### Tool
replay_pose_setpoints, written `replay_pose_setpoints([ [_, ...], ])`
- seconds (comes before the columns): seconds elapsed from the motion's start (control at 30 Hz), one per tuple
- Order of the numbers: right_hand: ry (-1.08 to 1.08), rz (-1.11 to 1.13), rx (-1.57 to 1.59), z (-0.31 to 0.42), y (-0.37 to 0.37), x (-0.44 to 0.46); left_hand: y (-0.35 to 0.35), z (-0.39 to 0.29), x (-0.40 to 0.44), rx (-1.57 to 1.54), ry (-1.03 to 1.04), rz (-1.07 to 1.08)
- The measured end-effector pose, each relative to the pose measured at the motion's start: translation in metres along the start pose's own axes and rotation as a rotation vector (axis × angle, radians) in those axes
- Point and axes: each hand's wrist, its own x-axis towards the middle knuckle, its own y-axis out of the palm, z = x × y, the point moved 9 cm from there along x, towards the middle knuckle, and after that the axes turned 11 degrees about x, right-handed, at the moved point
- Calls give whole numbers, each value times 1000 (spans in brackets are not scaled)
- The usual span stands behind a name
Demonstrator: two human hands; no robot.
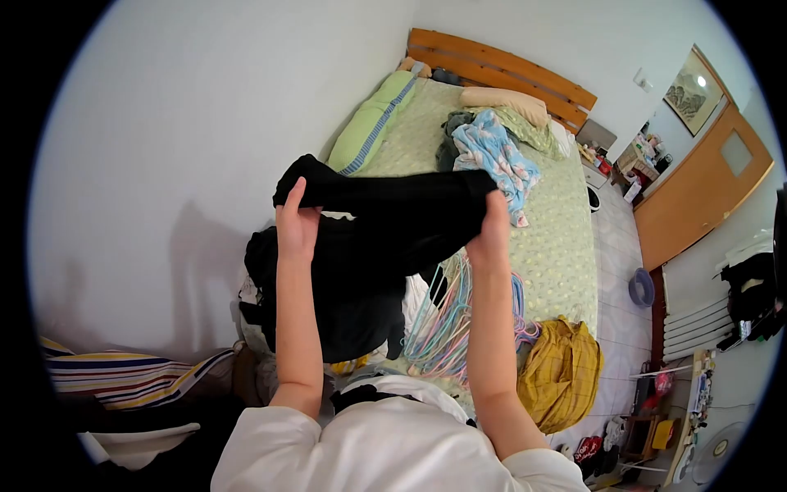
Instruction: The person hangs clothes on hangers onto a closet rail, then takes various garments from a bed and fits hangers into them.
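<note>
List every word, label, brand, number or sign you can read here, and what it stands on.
No text can be read.
Red item, lower right: light marks, too blurred.
Small items at far right: too small.
Framed picture: no writing can be made out.
Black garment between left hand and right hand: no lettering shows.

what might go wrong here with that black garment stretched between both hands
The loose black cloth hanging below the black garment could snag on the tangled pastel plastic hangers. The crumpled mustard-yellow checked cloth lies at the bed's edge and might slide onto the tiled floor.
</note>
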Motion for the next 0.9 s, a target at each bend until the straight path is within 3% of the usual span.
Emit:
replay_pose_setpoints([
  [0.13, 101, -14, 76, 19, 37, 3, -4, 3, 13, 351, -28, 14],
  [0.27, 297, 48, 111, -3, 34, 7, -49, 51, 28, 939, -274, 2],
  [0.37, 365, 17, 94, -23, 15, 8, 3, 62, -5, 1033, -419, 359],
  [0.47, 373, -45, 5, -39, 12, 4, 68, 58, -32, 805, -80, 562],
  [0.57, 370, 14, -55, -50, 6, 5, 119, 48, -61, 644, 63, 646],
  [0.73, 300, 187, -247, -49, 8, 2, 130, 54, -55, 945, 204, 470],
  [0.87, -216, 11, -598, -38, -15, -30, 124, 55, -37, 914, 270, 275],
  [0.9, -136, -27, -712, -53, -25, -47, 123, 54, -31, 902, 272, 225],
])
